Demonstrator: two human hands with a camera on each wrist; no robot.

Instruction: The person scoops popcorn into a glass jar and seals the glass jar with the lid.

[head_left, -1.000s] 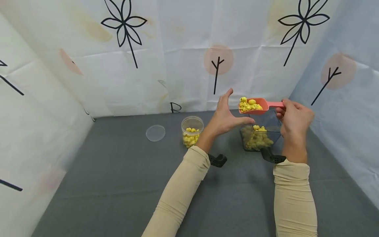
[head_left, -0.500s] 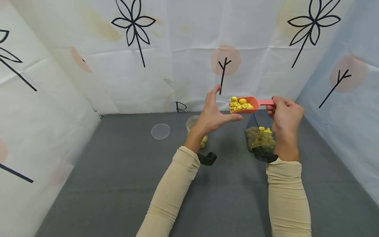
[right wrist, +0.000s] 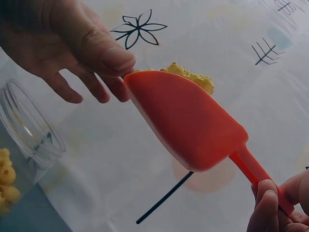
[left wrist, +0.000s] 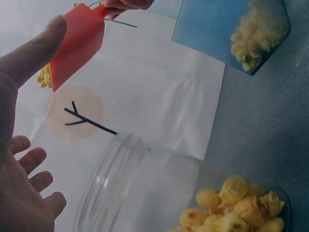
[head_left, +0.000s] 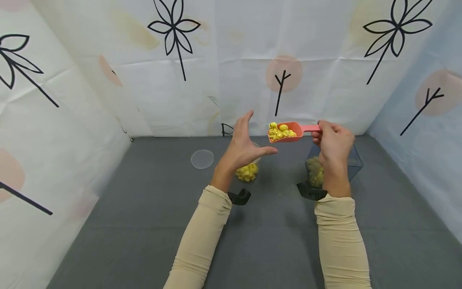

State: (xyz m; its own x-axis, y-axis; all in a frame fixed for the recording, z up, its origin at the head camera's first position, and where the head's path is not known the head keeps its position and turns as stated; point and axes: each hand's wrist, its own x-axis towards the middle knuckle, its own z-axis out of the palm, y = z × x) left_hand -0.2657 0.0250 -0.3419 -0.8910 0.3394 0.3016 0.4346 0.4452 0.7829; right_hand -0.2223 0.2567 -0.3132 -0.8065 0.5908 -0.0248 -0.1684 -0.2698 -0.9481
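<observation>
My right hand (head_left: 335, 142) pinches the handle of a red-orange scoop (right wrist: 188, 121), held level in the air and heaped with yellow popcorn (head_left: 279, 131). Beside the scoop's front end, my left hand (head_left: 240, 146) is spread with thumb and fingers apart, holding nothing. Under and behind that hand stands a clear round jar (left wrist: 140, 179), uncapped, with popcorn in its lower part; the head view shows it partly covered by the hand. A clear square container (head_left: 355, 162) with more popcorn stands behind my right wrist, which hides part of it.
A clear round lid (head_left: 202, 159) lies flat on the grey tabletop (head_left: 267, 241), left of the jar. White printed cloth walls (head_left: 231, 80) stand at the back and both sides. Dark wrist mounts (head_left: 240, 197) sit at each wrist.
Both hands and the loaded scoop have moved left, from over the square container toward the jar. The left hand now covers much of the jar in the head view, which has turned slightly.
</observation>
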